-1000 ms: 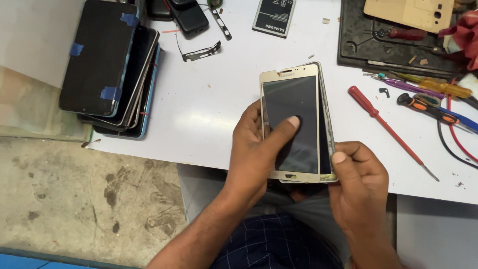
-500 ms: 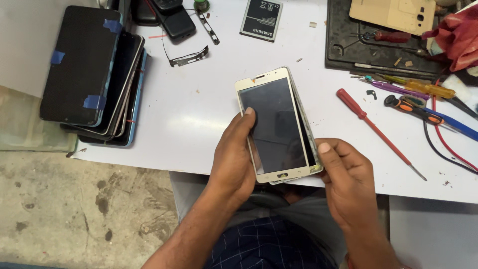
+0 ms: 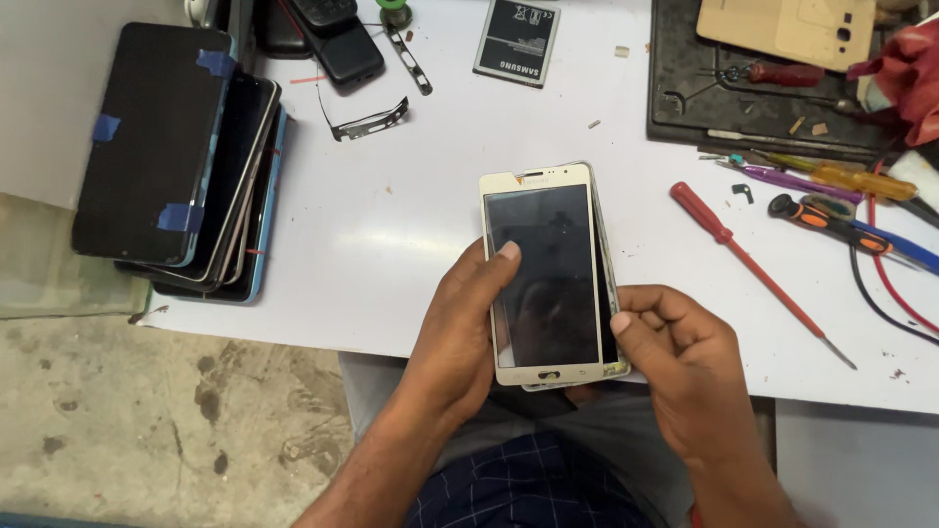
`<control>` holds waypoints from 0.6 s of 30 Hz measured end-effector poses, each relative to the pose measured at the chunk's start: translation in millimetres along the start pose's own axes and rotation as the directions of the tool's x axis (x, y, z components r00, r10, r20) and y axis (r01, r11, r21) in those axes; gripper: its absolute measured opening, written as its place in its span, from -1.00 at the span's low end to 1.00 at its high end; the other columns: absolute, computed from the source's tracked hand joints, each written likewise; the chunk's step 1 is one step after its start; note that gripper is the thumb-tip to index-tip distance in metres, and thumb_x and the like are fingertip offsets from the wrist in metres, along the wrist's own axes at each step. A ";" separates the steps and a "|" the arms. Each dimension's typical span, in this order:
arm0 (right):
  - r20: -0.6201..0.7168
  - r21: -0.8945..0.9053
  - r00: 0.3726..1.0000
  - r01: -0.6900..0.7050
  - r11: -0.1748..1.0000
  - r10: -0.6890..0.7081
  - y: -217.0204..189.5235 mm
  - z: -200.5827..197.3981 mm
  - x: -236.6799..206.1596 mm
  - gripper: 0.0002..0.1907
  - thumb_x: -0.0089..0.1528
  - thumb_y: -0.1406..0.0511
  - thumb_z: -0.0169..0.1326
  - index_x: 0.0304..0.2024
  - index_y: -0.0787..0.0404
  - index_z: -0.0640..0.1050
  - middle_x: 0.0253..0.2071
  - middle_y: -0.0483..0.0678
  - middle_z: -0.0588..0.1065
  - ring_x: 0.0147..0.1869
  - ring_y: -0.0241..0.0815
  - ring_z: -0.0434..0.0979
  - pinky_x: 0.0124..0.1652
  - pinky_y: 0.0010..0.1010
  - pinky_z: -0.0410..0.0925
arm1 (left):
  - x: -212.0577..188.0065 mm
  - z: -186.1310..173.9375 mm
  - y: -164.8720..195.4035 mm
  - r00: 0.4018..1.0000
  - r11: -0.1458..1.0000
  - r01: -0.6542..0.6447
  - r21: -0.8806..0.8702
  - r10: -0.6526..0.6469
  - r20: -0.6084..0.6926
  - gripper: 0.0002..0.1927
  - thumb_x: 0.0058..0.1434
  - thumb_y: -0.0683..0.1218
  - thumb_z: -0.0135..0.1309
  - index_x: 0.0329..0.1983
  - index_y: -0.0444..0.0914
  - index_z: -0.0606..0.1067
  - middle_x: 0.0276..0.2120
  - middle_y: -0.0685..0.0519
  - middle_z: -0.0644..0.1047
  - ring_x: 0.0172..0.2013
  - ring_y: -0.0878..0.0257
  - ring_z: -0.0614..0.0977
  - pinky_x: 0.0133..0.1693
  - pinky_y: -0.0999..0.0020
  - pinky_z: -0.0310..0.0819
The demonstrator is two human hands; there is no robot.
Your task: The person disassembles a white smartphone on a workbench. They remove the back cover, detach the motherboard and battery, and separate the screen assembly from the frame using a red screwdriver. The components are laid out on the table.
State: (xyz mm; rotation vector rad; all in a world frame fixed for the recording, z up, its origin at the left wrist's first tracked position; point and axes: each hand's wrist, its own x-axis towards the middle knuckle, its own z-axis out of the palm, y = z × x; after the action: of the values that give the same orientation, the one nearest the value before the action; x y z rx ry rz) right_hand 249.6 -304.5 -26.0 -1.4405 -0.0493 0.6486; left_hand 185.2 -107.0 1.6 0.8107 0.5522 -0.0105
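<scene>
Your left hand (image 3: 460,342) and right hand (image 3: 685,362) fingers pinch the gold phone (image 3: 545,276); red screwdriver (image 3: 743,259) right of it, tablet stack (image 3: 176,156) left.

- A phone (image 3: 544,279) with glossy dark glass and a pale gold, satin-looking frame.
- A smooth white table (image 3: 391,215), matt.
- A screwdriver (image 3: 758,271) with a red plastic handle and thin metal shaft.
- Rough, stained concrete floor (image 3: 147,420).

A gold-framed flat phone with a black glass screen (image 3: 544,284) is showing over the white bench (image 3: 391,235); at three o'clock is lying a red-handled thin screwdriver (image 3: 745,260).
</scene>
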 end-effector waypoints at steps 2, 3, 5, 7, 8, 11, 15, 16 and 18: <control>-0.001 -0.001 1.000 -0.012 1.000 0.012 1.7 -1.9 0.3 -0.78 0.31 0.48 0.00 -0.04 0.55 0.54 -0.34 0.07 0.60 -0.35 -0.28 0.58 -0.29 -0.48 0.46 | -0.3 -0.5 -0.6 1.000 1.000 -0.019 0.006 0.019 0.012 -0.51 0.39 0.05 -0.16 0.21 -0.38 0.36 0.05 -0.15 0.53 0.12 0.13 0.57 0.14 0.13 0.51; -0.008 -0.004 1.000 -0.022 1.000 0.022 1.9 -3.0 0.7 -0.78 0.31 0.48 0.01 -0.04 0.55 0.54 -0.34 0.07 0.60 -0.35 -0.27 0.57 -0.29 -0.49 0.45 | 0.4 -0.6 -0.8 0.999 0.999 -0.032 0.007 0.031 0.020 -0.52 0.39 0.04 -0.16 0.21 -0.39 0.36 0.04 -0.15 0.54 0.12 0.14 0.58 0.13 0.15 0.52; -0.020 -0.029 1.000 0.000 1.000 0.000 1.8 -3.7 3.3 -0.77 0.32 0.49 0.03 -0.01 0.55 0.55 -0.34 0.07 0.58 -0.34 -0.28 0.55 -0.28 -0.50 0.44 | 1.0 -2.6 -0.4 1.000 1.000 -0.010 -0.013 0.010 0.016 -0.52 0.40 0.05 -0.18 0.20 -0.38 0.37 0.01 -0.15 0.54 0.06 0.14 0.60 0.07 0.15 0.56; -0.029 -0.069 0.999 0.039 0.997 -0.041 1.0 -1.1 2.8 -0.75 0.35 0.50 0.05 0.04 0.56 0.57 -0.33 0.04 0.52 -0.30 -0.30 0.52 -0.25 -0.51 0.44 | -0.6 -5.6 -0.9 1.000 0.999 -0.007 -0.042 0.008 0.016 -0.52 0.42 0.06 -0.20 0.20 -0.39 0.37 0.00 -0.16 0.54 0.02 0.13 0.62 0.03 0.15 0.59; -0.044 -0.090 0.997 0.066 0.994 -0.071 0.3 1.5 -0.6 -0.74 0.33 0.49 0.05 0.06 0.52 0.55 -0.28 0.02 0.53 -0.25 -0.31 0.53 -0.21 -0.53 0.45 | -2.1 -7.2 -1.4 1.000 0.998 -0.012 -0.061 0.013 0.021 -0.52 0.44 0.06 -0.21 0.19 -0.41 0.36 -0.01 -0.17 0.54 0.00 0.13 0.62 0.02 0.15 0.60; -0.086 -0.179 0.972 0.199 0.963 -0.217 -8.6 11.7 -4.2 -0.68 0.29 0.45 0.06 0.09 0.45 0.49 -0.12 -0.01 0.56 -0.10 -0.33 0.57 -0.09 -0.56 0.47 | -1.0 -6.7 -2.0 0.999 0.991 -0.045 -0.127 0.044 -0.008 -0.53 0.44 0.06 -0.26 0.19 -0.38 0.34 0.00 -0.14 0.54 0.00 0.16 0.63 0.03 0.16 0.60; -0.006 -0.580 0.875 0.391 0.715 -0.484 -26.1 28.5 -14.1 -0.59 0.21 0.38 0.20 0.07 0.47 0.49 0.06 0.09 0.48 0.07 -0.19 0.58 -0.02 -0.49 0.52 | 1.7 -5.5 -3.9 0.990 0.977 -0.121 -0.176 0.106 -0.089 -0.55 0.45 0.06 -0.27 0.20 -0.34 0.33 0.04 -0.06 0.52 0.01 0.22 0.60 0.04 0.17 0.54; 0.061 -0.701 0.843 0.418 0.578 -0.535 -29.7 32.4 -18.0 -0.57 0.19 0.36 0.24 0.06 0.48 0.51 0.10 0.14 0.44 0.09 -0.13 0.59 -0.03 -0.46 0.54 | 0.5 -6.0 -5.3 0.990 0.977 -0.130 -0.168 0.118 -0.083 -0.54 0.46 0.07 -0.29 0.20 -0.35 0.32 0.03 -0.08 0.53 0.02 0.21 0.60 0.05 0.16 0.54; 0.129 -0.784 0.832 0.419 0.459 -0.539 -35.0 39.4 -20.9 -0.39 0.06 0.28 0.36 0.08 0.50 0.50 0.10 0.20 0.41 0.09 -0.03 0.56 -0.05 -0.37 0.52 | 0.9 -6.7 -7.5 0.987 0.976 -0.156 -0.151 0.148 -0.061 -0.52 0.49 0.09 -0.32 0.20 -0.37 0.30 0.00 -0.13 0.53 0.02 0.20 0.60 0.08 0.14 0.55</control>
State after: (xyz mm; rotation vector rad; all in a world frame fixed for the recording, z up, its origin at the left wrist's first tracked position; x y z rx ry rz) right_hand 229.5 -277.9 20.0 -2.2093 -0.7087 -0.0104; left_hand 181.2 -107.5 -7.6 0.7008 0.5294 0.1918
